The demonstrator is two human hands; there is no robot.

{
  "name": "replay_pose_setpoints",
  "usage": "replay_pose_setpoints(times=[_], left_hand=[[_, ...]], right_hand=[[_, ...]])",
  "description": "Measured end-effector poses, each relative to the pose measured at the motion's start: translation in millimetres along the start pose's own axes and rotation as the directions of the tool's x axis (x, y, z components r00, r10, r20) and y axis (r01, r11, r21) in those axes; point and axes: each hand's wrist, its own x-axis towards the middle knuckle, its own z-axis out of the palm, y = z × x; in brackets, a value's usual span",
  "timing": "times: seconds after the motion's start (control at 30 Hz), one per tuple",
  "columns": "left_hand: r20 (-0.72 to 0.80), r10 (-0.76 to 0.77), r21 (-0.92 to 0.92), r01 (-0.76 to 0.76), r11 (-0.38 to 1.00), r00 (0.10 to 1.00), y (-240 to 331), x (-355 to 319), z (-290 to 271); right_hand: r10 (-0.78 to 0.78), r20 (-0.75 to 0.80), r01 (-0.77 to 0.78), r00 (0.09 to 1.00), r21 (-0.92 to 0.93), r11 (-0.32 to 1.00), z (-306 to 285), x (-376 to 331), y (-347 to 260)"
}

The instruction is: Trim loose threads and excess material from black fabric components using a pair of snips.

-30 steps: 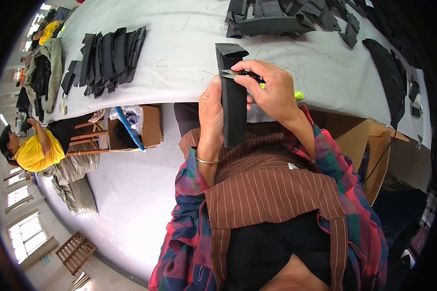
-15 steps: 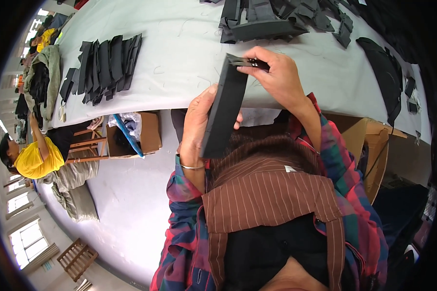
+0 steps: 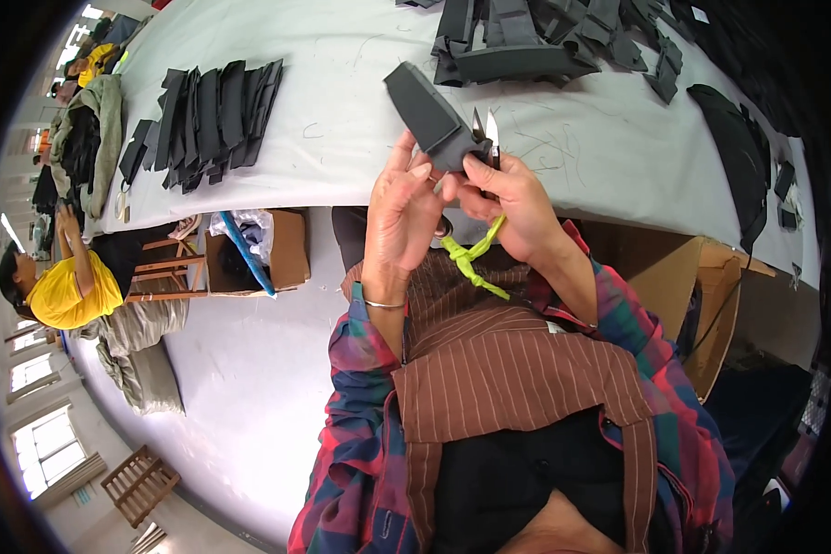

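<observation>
A dark grey folded fabric strip point(image 3: 423, 106) is held up over the near edge of the table. My left hand point(image 3: 399, 217) pinches its lower end from the left, the fingertips partly hidden behind the cloth. Thread snips point(image 3: 492, 138) sit in my right hand point(image 3: 519, 205), blades pointing up and away beside the strip. The thumb and fingers of that hand also touch the strip's bunched right end. From the snips' handle end hangs a knotted yellow-green cord point(image 3: 471, 260).
On the white-covered table point(image 3: 342, 111) lie a row of dark strips point(image 3: 214, 120) at left and a heap of dark pieces point(image 3: 526, 60) at the far right. Loose threads are scattered about. Cardboard boxes point(image 3: 291, 249) stand below; a person in yellow point(image 3: 74, 286) works at left.
The strip has swung from hanging upright to slanting up and left, its other end now bunched between my hands. The snips have turned blades-up, and the yellow-green cord has come into view.
</observation>
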Motion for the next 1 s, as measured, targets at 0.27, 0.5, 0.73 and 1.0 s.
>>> replay_pose_setpoints(times=[0.27,0.5,0.73,1.0], left_hand=[[-0.130,0.136,0.060,-0.129,0.990,0.982,-1.2,3.1,19.3],[-0.292,0.323,0.458,-0.165,0.874,0.900,5.9,3.5,19.8],[-0.319,0.365,0.483,-0.181,0.857,0.875,13.4,-2.4,15.6],[-0.282,0.423,0.662,-0.144,0.735,0.861,7.3,-3.3,21.6]], right_hand=[[0.001,-0.093,-0.023,0.996,-0.232,0.973,6.9,-19.3,1.0],[-0.481,0.149,0.323,0.864,-0.896,0.304,5.5,-24.1,-26.1],[-0.475,0.202,0.366,0.857,-0.886,0.284,7.4,-20.8,-42.7],[-0.500,0.553,0.535,0.666,-0.822,-0.197,32.3,-2.8,-34.1]])
